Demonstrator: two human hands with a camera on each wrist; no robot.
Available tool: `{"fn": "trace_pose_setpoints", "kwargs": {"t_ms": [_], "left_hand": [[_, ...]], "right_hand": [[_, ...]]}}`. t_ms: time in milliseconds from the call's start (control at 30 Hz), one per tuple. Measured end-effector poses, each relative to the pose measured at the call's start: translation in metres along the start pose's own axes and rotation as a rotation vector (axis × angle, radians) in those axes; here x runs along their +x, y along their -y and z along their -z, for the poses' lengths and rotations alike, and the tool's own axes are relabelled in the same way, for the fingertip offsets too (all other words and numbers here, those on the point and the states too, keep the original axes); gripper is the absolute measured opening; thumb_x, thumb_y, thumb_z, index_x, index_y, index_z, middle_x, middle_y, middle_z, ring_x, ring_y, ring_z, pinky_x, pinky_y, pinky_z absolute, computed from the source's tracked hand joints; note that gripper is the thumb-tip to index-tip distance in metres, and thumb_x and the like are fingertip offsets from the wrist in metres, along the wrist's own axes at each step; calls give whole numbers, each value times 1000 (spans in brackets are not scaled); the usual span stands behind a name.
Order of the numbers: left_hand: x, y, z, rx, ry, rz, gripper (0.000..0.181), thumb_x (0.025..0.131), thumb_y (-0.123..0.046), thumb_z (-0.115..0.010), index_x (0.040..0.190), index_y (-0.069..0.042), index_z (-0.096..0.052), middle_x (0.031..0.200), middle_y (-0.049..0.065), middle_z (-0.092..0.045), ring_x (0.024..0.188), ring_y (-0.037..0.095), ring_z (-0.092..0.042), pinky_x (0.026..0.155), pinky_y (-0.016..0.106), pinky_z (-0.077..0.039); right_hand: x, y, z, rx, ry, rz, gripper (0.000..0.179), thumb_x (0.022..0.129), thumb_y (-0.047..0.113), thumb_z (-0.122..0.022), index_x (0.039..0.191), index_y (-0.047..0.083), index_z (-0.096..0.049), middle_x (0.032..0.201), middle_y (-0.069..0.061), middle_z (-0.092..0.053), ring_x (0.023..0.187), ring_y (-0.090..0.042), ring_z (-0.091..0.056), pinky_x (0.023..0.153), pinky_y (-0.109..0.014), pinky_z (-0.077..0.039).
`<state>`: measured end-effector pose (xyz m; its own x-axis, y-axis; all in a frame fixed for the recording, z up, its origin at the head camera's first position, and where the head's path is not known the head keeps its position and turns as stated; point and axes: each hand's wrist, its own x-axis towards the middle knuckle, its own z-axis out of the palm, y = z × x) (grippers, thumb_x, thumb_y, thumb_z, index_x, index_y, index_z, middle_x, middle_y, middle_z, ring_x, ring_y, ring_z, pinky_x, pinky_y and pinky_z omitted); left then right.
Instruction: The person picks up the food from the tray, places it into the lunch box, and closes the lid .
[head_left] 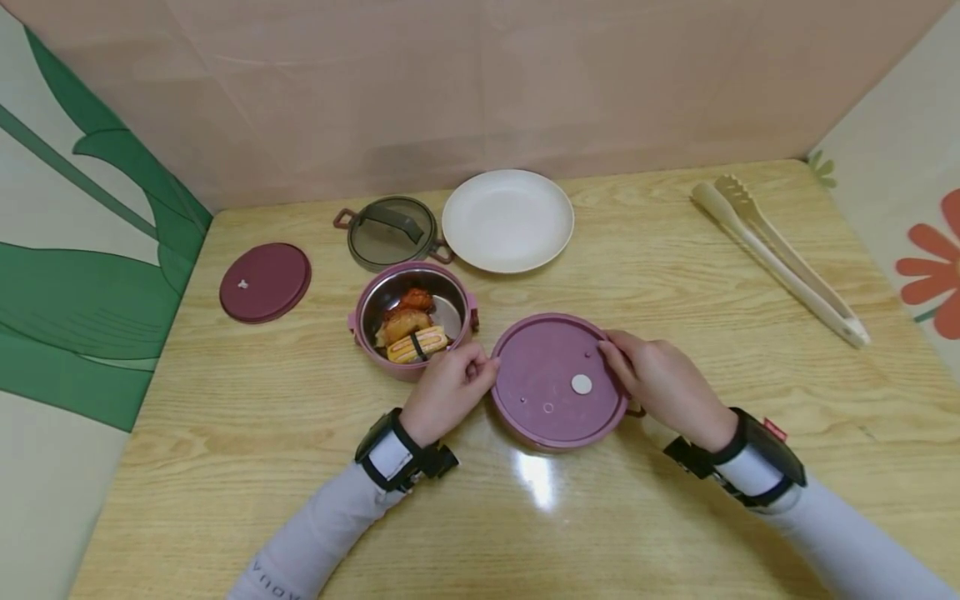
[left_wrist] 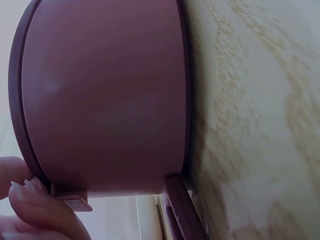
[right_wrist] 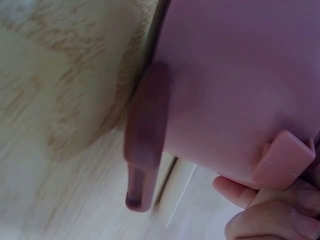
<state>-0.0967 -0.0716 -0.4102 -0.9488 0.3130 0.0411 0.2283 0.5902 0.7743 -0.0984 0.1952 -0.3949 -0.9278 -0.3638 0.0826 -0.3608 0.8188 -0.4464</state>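
Observation:
A round lunch pot with a mauve lid [head_left: 551, 367] stands on the table, the lid sitting level on top. My left hand [head_left: 452, 390], fingers curled, pinches the lid's left rim beside a small latch tab [left_wrist: 73, 201]. At the opposite side, my right hand [head_left: 663, 385] grips the lid's edge, thumb on top; its fingers lie right beside a pink latch tab [right_wrist: 284, 160] on the pot wall. A carry handle [right_wrist: 147, 125] hangs low on that side. Close to my left hand, a second pot [head_left: 367, 354] is uncovered and holds pieces of food [head_left: 408, 321].
A dark red lid [head_left: 266, 282] lies at the left. Behind the uncovered pot are a grey lid with a handle [head_left: 390, 229] and a white plate [head_left: 508, 221]. Beige tongs [head_left: 780, 258] lie at the back right. A pink wall [head_left: 480, 92] bounds the table's rear.

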Motion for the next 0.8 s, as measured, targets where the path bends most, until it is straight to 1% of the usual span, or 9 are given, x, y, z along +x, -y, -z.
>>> {"fn": "trace_pose_setpoints", "kwargs": {"t_ms": [200,267,333,433,500,533,567,700,800], "left_hand": [[-1,0,-2,4,-32,-32,27,95,-15,-62,70,-11,-54,59,-7,-42,55,7,-41,51,18,-31],[-2,0,-2,-1,-42,-36,27,95,-15,-63,70,-11,-53,59,-7,-42,54,7,-41,50,18,-30],[-4,0,-2,-6,-51,-31,27,96,-17,-63,71,-11,-54,60,-7,-42,55,6,-41,51,18,-30],[-7,0,-2,-35,-53,-12,27,96,-19,-64,72,-11,-55,60,-7,-43,54,5,-41,50,17,-30],[-10,-1,-2,-52,-49,2,26,96,-21,-65,73,-12,-57,60,-8,-43,53,4,-40,49,17,-30],[-12,-2,-2,-61,-44,8,26,96,-21,-65,72,-12,-58,60,-8,-44,53,4,-40,48,17,-30],[-14,-3,-1,-71,-36,15,27,95,-22,-65,72,-11,-58,59,-8,-44,52,4,-40,48,17,-30],[-19,-6,-1,-75,1,36,28,95,-22,-66,71,-11,-58,58,-8,-44,50,2,-39,46,16,-29],[-21,-7,-2,-68,21,40,27,96,-21,-65,71,-10,-59,58,-8,-44,50,2,-38,45,16,-28]], "right_hand": [[-1,0,-4,-83,-57,39,23,99,10,-55,105,-9,-65,70,-9,-64,55,-12,-55,46,-25,-46],[-2,0,-5,-99,-75,50,24,99,10,-57,108,-10,-65,73,-14,-67,56,-14,-59,47,-30,-51],[-3,0,-5,-104,-95,56,29,98,11,-59,114,-12,-64,76,-19,-69,58,-19,-63,49,-37,-54],[-7,0,-3,-83,-89,27,40,99,17,-59,126,-12,-58,65,-15,-64,54,-19,-60,49,-38,-53],[-10,0,-1,-67,-89,7,44,99,20,-60,129,-11,-56,57,-7,-54,51,-15,-53,47,-32,-48],[-13,1,0,-57,-85,-6,44,99,21,-59,130,-10,-56,55,-1,-48,50,-13,-48,47,-29,-44],[-16,1,0,-49,-87,-9,44,99,21,-60,130,-10,-56,54,2,-45,50,-11,-45,47,-27,-42],[-26,3,0,-32,-121,26,40,97,14,-62,128,-11,-58,56,5,-44,49,-4,-41,44,-22,-37],[-30,4,-2,-13,-125,35,40,96,10,-62,129,-12,-56,57,6,-45,48,-1,-38,42,-18,-34]]}}
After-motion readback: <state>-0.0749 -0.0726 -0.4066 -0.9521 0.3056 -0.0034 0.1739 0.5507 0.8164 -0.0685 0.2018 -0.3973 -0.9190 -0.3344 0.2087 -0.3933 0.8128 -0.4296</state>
